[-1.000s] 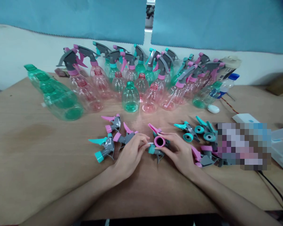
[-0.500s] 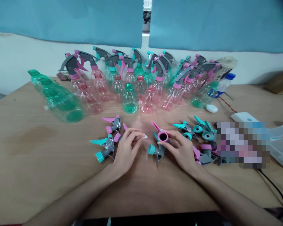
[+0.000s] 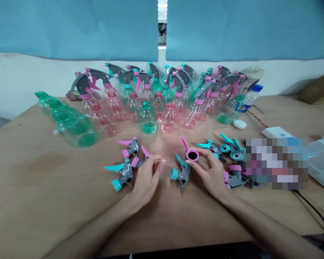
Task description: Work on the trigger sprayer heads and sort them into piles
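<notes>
Head view: left hand (image 3: 147, 176) pinches a thin tube (image 3: 162, 160), right hand (image 3: 212, 172) grips pink sprayer head (image 3: 191, 154) near green bottle (image 3: 148, 120).

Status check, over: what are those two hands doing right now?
Left hand pinching small clear piece. Right hand gripping pink spray head. Teal spray head lying between them.

The wooden table (image 3: 43, 187) carries a standing cluster of pink and green bottles (image 3: 148, 118) at twelve o'clock, many capped with sprayers. At ten o'clock, green bottles (image 3: 70, 120) lie on their sides. Loose spray heads (image 3: 124, 169) lie at the centre, with a second heap of spray heads (image 3: 229, 151) toward two o'clock. A white oval thing (image 3: 239, 124) and a white box (image 3: 277, 132) sit at two, clear plastic boxes (image 3: 321, 162) at three, and a black cable (image 3: 313, 212) at four.
</notes>
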Tool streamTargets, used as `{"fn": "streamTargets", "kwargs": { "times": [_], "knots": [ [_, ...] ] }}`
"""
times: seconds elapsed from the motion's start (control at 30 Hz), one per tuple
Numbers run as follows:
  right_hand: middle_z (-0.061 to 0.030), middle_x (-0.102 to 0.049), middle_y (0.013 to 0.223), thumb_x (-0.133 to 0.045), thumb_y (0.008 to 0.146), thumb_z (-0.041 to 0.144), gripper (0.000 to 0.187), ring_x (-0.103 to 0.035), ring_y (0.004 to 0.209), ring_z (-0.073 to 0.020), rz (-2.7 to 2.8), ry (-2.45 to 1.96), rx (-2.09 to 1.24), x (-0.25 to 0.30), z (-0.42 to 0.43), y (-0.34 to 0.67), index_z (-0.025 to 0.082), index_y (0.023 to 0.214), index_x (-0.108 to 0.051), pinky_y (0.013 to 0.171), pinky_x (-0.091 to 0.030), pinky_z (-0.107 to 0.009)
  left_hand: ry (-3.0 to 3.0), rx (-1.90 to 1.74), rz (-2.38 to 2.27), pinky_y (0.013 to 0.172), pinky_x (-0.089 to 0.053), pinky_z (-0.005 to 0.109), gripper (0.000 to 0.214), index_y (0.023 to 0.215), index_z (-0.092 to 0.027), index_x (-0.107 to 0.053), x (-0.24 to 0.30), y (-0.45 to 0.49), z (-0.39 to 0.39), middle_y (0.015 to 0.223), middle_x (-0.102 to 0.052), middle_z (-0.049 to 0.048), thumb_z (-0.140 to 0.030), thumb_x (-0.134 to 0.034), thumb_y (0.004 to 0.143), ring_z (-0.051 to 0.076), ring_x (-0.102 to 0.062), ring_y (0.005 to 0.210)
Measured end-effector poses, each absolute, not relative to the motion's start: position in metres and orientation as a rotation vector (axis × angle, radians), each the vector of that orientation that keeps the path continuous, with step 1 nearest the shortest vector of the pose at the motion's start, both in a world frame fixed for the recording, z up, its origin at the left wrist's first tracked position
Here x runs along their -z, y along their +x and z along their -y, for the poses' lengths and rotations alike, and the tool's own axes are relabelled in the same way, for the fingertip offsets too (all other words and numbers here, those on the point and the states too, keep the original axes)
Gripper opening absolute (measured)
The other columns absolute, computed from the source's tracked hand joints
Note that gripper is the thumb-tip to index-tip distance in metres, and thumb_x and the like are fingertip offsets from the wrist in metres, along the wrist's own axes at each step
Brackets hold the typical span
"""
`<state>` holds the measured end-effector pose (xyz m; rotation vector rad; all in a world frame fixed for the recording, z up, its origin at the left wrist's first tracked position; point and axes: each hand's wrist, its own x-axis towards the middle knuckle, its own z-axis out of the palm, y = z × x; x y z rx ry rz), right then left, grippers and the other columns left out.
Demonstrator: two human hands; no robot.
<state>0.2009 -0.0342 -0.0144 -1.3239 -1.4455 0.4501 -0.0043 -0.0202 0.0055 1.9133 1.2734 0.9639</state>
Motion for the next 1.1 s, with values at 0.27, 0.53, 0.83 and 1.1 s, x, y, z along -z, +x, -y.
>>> {"fn": "streamTargets", "kwargs": {
  "times": [0.27, 0.53, 0.83, 1.1],
  "knots": [
    [-0.0056, -0.067, 0.097, -0.068, 0.079, 0.038, 0.027, -0.063, 0.093, -0.0235, 1.451, -1.32, -0.465, 0.013, 0.037, 0.198, 0.022, 0.099, -0.061, 0.085, -0.05, -0.042, 1.836, -1.076, -1.164, 0.069, -0.051, 0.027, 0.012, 0.089, -0.019, -0.056, -0.008, -0.003, 0.023, 0.088, -0.063, 0.0018, -0.031, -0.053, 0.09, 0.015, -0.063, 0.077],
    [-0.0059, -0.066, 0.097, -0.068, 0.079, 0.036, 0.026, -0.063, 0.092, -0.0232, 1.505, -1.281, -0.431, 0.011, 0.041, 0.196, 0.021, 0.099, -0.06, 0.084, -0.049, -0.041, 1.736, -1.149, -1.183, 0.065, -0.053, 0.025, 0.018, 0.099, -0.02, -0.054, -0.001, -0.004, 0.022, 0.085, -0.064, 0.001, -0.032, -0.059, 0.087, 0.016, -0.066, 0.077],
    [-0.0047, -0.068, 0.099, -0.069, 0.079, 0.033, 0.025, -0.063, 0.098, -0.0247, 1.648, -1.19, -0.357, 0.016, 0.045, 0.193, 0.025, 0.102, -0.06, 0.095, -0.046, -0.048, 1.965, -1.079, -1.14, 0.075, -0.052, 0.029, 0.019, 0.096, -0.02, -0.065, -0.005, -0.008, 0.025, 0.092, -0.07, 0.0029, -0.026, -0.047, 0.094, 0.016, -0.065, 0.08],
    [-0.0032, -0.07, 0.098, -0.07, 0.078, 0.029, 0.027, -0.064, 0.095, -0.0226, 1.676, -1.143, -0.362, 0.017, 0.045, 0.192, 0.024, 0.102, -0.06, 0.104, -0.039, -0.051, 2.066, -1.115, -1.066, 0.077, -0.051, 0.03, 0.019, 0.09, -0.019, -0.065, -0.013, -0.005, 0.032, 0.091, -0.065, 0.0045, -0.026, -0.048, 0.094, 0.018, -0.061, 0.086]
  ]
}}
